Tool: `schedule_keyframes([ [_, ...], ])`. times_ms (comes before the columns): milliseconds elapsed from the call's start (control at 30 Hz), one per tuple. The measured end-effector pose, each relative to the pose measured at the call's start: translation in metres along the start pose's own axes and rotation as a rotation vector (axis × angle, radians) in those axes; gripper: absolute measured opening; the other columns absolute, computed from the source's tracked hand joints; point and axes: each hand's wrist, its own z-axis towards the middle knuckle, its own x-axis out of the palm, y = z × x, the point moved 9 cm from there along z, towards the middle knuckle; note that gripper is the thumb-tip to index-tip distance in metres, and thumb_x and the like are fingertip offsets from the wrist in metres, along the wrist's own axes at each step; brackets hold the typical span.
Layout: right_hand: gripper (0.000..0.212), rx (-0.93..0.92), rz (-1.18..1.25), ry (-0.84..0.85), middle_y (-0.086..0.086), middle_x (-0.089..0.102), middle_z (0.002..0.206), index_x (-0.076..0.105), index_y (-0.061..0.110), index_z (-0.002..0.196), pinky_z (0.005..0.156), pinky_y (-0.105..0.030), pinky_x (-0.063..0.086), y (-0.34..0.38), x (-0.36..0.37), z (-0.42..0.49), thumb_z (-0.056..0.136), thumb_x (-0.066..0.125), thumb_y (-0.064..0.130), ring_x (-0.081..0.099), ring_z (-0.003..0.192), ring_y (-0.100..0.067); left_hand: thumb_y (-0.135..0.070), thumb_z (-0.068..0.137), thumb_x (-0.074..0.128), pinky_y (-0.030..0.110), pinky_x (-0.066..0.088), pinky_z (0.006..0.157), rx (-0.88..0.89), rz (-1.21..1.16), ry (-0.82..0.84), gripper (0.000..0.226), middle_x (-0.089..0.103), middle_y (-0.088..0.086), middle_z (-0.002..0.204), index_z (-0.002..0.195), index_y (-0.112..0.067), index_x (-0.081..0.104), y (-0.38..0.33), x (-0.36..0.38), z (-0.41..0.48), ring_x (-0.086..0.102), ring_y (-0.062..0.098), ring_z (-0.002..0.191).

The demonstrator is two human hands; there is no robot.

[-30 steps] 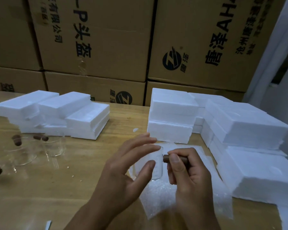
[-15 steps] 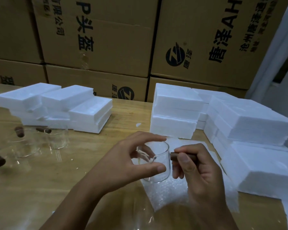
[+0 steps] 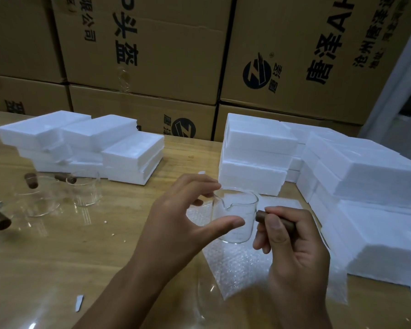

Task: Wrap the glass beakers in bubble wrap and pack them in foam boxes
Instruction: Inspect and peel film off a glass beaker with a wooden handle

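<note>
A clear glass beaker (image 3: 237, 211) with a spout and a brown wooden handle (image 3: 261, 216) is held upright above a bubble wrap sheet (image 3: 237, 264). My right hand (image 3: 292, 248) grips the handle. My left hand (image 3: 180, 224) pinches the beaker between thumb on its near wall and fingers at its rim. White foam boxes are stacked at the right (image 3: 365, 176), behind the beaker (image 3: 256, 157), and at the back left (image 3: 81, 143).
Several more glass beakers with brown handles (image 3: 86, 188) stand on the wooden table (image 3: 57, 252) at the left. Cardboard cartons (image 3: 152, 67) form a wall along the table's far edge. A small white scrap (image 3: 79, 302) lies near the front.
The beaker has come up off the bubble wrap, and my left hand has gone from hovering open beside it to pinching its rim and wall. My right hand keeps its grip on the handle.
</note>
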Motion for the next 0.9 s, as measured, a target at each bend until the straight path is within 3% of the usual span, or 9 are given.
schedule_keyframes([
  [133,0.009,0.027,0.011,-0.015,-0.004,0.062,0.063,0.064,0.019,0.092,0.057,-0.017,0.048,-0.004,-0.002,0.0,0.093,0.056,0.022,0.056,0.055,-0.015,-0.047,0.075,0.078,0.017,0.051,0.085,0.155,0.069,-0.121,0.049,0.067,-0.003,0.11,0.105,-0.01,0.072,-0.015,-0.003,-0.004,0.062,0.004,0.102],
  [333,0.01,0.059,-0.023,0.01,-0.006,0.061,0.063,0.064,0.018,0.091,0.056,-0.018,0.047,-0.008,-0.001,0.001,0.092,0.054,0.018,0.056,0.053,-0.014,-0.035,0.083,0.072,0.027,0.053,0.087,0.25,0.042,-0.136,0.031,0.066,-0.001,0.108,0.104,-0.012,0.074,-0.023,0.001,-0.01,0.064,0.014,0.103],
  [600,0.009,0.07,-0.093,0.095,0.004,0.066,0.072,0.064,0.031,0.089,0.055,-0.014,0.047,-0.006,0.002,0.0,0.092,0.056,0.029,0.059,0.056,-0.014,-0.03,0.089,0.064,0.026,0.046,0.098,0.183,-0.074,0.069,0.025,0.061,-0.011,0.126,0.112,-0.023,0.073,-0.011,0.015,-0.009,0.056,0.015,0.123],
  [767,0.011,0.045,-0.157,0.192,0.012,0.068,0.078,0.062,0.035,0.092,0.056,-0.014,0.05,-0.001,0.009,-0.004,0.09,0.053,0.042,0.064,0.064,-0.012,-0.031,0.089,0.059,0.041,0.045,0.101,0.112,-0.109,0.222,0.03,0.056,-0.018,0.135,0.115,-0.03,0.071,-0.002,0.024,-0.011,0.051,0.016,0.131],
  [900,0.013,0.017,-0.174,0.252,0.015,0.066,0.076,0.062,0.034,0.094,0.059,-0.012,0.049,0.002,0.014,-0.005,0.091,0.052,0.04,0.065,0.07,-0.008,-0.042,0.088,0.057,0.03,0.042,0.098,0.043,-0.116,0.36,0.036,0.054,-0.023,0.137,0.123,-0.039,0.064,0.009,0.03,-0.012,0.05,0.006,0.131],
])
